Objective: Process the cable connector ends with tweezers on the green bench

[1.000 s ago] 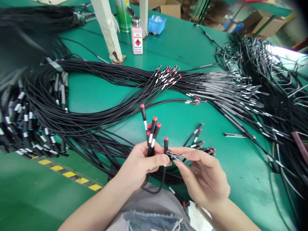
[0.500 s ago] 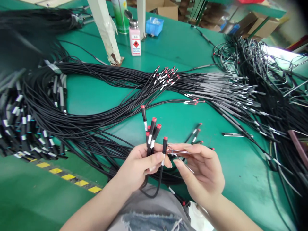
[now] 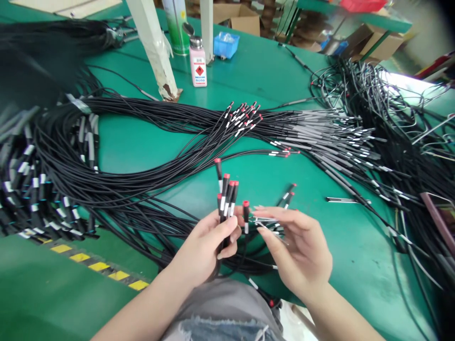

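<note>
My left hand is closed around several black cables with red-tipped ends and white labels, which point upward. Just right of that bunch stands a single red-tipped cable end, beside my left fingers; what supports it is partly hidden. Between the thumb and fingers of my right hand is a pair of metal tweezers, tips pointing left at the single end. Whether the tips touch it I cannot tell. More red-tipped cable ends lie behind my right hand.
Long black cable bundles cross the green table. A slim metal tool lies to the right. At the back stand a pink bottle, a white post and a blue bin. Tangled wires fill the right side.
My left thumb has shifted from the single cable end onto the bunch. That end now stands apart from the thumb, and the cable loop below it has dropped. The tweezers remain beside it.
</note>
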{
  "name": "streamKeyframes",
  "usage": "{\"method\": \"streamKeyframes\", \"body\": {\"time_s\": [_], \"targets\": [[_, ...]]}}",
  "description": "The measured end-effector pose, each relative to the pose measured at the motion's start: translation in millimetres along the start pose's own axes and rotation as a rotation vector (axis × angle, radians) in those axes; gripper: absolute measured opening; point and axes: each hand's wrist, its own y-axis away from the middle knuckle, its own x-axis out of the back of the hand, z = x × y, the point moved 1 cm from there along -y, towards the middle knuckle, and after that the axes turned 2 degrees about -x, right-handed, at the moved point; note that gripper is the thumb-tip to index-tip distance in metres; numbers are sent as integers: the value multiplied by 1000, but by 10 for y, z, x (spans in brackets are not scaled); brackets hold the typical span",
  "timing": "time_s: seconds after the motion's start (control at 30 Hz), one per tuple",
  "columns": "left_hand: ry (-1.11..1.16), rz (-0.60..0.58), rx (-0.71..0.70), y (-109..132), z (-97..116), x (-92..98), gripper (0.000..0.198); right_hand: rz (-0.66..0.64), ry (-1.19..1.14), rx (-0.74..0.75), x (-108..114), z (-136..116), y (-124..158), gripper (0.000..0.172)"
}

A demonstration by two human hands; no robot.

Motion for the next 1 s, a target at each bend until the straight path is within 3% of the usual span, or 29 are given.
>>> {"method": "streamKeyframes", "body": {"time_s": [0.1,0.2,0.33,0.43,0.57,0.7,0.87,1.0], "targets": [[13,-12,-7,4,9,-7,18,92,67,-58,56,-4,-53,32],[-46,-27,-12,1,-8,12,15,-13,193,-104,63,3,-105,13],[-116,-11,-33,-9,-60,35,18,-207,78,-216,-22,40,-127,18],[-189,10,-76,-11,-90,29,17,-173,-43,-293,-74,69,-102,23],[-185,69,-134,-12,-60,7,20,-140,-158,-398,-87,67,-76,19],[-48,57,-51,-7,21,13,22,-183,-261,-479,-74,37,-81,23],[-104,-2,69,0,57,39,30,-310,-257,-526,-86,27,-65,27],[-125,21,39,-15,78,39,30,-208,-42,-460,-38,17,-95,35]]}}
